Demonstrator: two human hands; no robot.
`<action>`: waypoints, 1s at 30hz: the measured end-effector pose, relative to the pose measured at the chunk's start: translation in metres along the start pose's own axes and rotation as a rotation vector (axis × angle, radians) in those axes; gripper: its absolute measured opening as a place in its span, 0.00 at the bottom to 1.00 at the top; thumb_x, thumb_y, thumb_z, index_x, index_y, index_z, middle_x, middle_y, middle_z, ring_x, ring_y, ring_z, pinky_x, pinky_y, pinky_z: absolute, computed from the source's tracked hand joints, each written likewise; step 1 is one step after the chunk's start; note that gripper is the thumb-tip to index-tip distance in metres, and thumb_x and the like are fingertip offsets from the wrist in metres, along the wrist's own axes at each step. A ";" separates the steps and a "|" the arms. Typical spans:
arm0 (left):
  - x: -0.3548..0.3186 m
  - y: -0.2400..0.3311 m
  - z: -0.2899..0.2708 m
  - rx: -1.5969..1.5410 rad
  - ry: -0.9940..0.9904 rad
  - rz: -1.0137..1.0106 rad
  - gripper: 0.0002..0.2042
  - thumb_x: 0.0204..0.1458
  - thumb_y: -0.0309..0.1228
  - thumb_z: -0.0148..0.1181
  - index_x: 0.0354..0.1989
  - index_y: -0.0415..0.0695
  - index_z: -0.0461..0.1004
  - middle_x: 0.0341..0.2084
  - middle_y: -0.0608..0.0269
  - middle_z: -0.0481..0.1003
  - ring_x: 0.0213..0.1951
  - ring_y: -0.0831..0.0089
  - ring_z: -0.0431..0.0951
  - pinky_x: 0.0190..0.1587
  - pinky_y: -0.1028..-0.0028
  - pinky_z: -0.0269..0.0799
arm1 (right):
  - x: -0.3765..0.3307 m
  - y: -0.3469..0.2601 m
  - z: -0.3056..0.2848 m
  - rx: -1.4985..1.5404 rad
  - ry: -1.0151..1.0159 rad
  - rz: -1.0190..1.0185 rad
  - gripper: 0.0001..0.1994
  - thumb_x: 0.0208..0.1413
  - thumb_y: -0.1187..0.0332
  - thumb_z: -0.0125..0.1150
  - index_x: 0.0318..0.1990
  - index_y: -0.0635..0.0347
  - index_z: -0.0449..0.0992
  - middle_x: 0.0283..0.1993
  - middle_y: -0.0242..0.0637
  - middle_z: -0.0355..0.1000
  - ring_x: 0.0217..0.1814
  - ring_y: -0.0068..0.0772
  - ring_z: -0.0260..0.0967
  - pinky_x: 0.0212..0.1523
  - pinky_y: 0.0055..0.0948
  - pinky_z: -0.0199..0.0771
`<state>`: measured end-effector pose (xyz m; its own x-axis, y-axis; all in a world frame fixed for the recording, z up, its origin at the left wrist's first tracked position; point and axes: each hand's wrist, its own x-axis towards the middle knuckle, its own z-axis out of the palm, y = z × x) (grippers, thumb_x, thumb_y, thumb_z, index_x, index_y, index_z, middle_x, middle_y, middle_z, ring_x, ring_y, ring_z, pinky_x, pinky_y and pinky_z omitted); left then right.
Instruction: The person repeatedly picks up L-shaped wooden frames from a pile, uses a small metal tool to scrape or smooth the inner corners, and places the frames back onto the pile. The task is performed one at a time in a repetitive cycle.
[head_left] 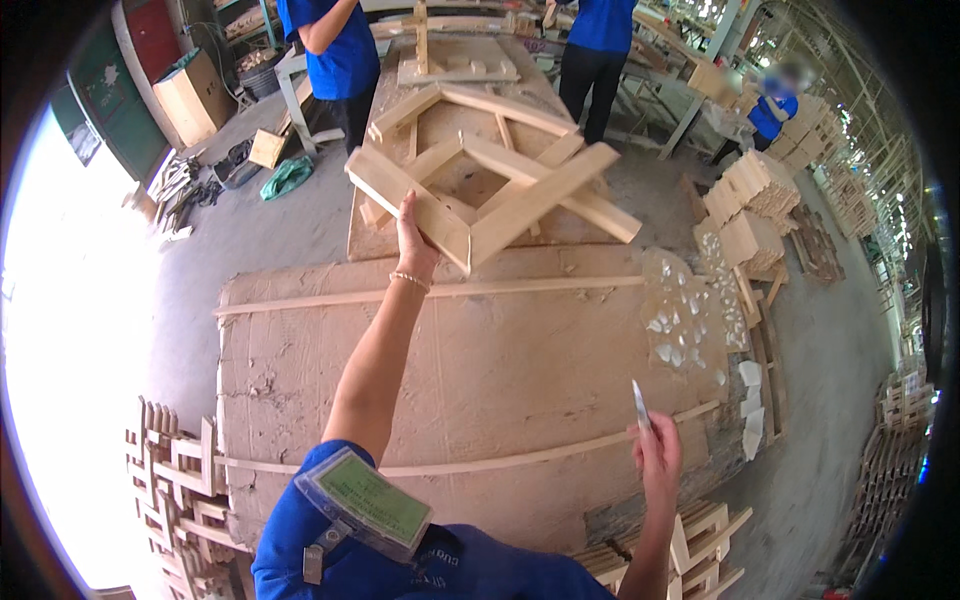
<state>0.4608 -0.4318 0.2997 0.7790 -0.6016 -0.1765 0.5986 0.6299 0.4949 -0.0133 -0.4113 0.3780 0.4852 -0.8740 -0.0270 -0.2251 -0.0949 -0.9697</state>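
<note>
Head view | left hand (417,247) grips frame (540,205), near corner looks joined | right hand (657,452) grips blade (641,402), apart from frame | remainder unclear

The angled wooden frame (545,200) is pale blond, the blade (641,402) silvery, the desk (520,370) dusty tan-brown, the shirt (490,565) royal blue, the badge (362,492) green, the floor (840,290) grey.
</note>
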 end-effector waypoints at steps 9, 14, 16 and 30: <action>-0.190 0.038 0.024 0.000 -0.216 -0.149 0.23 0.52 0.50 0.51 0.49 0.45 0.68 0.28 0.62 0.72 0.30 0.69 0.73 0.48 0.56 0.67 | 0.017 -0.086 0.107 -0.660 -0.031 -0.864 0.18 0.41 0.80 0.62 0.42 0.50 0.79 0.38 0.32 0.68 0.36 0.32 0.65 0.32 0.28 0.68; -0.229 0.049 0.028 -0.072 -0.193 -0.197 0.22 0.52 0.49 0.51 0.48 0.45 0.68 0.28 0.62 0.72 0.30 0.69 0.73 0.49 0.56 0.67 | -0.019 -0.100 0.116 -0.762 -0.061 -0.895 0.17 0.39 0.78 0.63 0.40 0.49 0.80 0.35 0.31 0.66 0.35 0.33 0.64 0.30 0.29 0.67; -0.240 0.052 0.029 -0.091 -0.204 -0.202 0.22 0.53 0.49 0.51 0.48 0.45 0.68 0.27 0.63 0.72 0.30 0.70 0.73 0.49 0.57 0.67 | -0.041 -0.097 0.115 -0.757 -0.085 -0.894 0.16 0.39 0.77 0.63 0.38 0.51 0.80 0.33 0.31 0.64 0.33 0.33 0.63 0.29 0.29 0.67; -0.294 0.066 0.026 -0.025 -0.249 -0.192 0.26 0.51 0.50 0.52 0.50 0.42 0.67 0.28 0.61 0.72 0.29 0.69 0.75 0.50 0.56 0.66 | -0.104 -0.121 0.096 -0.633 0.071 -0.732 0.17 0.40 0.80 0.63 0.40 0.52 0.80 0.35 0.33 0.66 0.36 0.33 0.65 0.32 0.29 0.68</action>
<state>0.2667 -0.2255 0.4063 0.5835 -0.8106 -0.0491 0.7371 0.5033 0.4510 0.0446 -0.2638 0.4748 0.6389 -0.5213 0.5658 -0.3107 -0.8476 -0.4301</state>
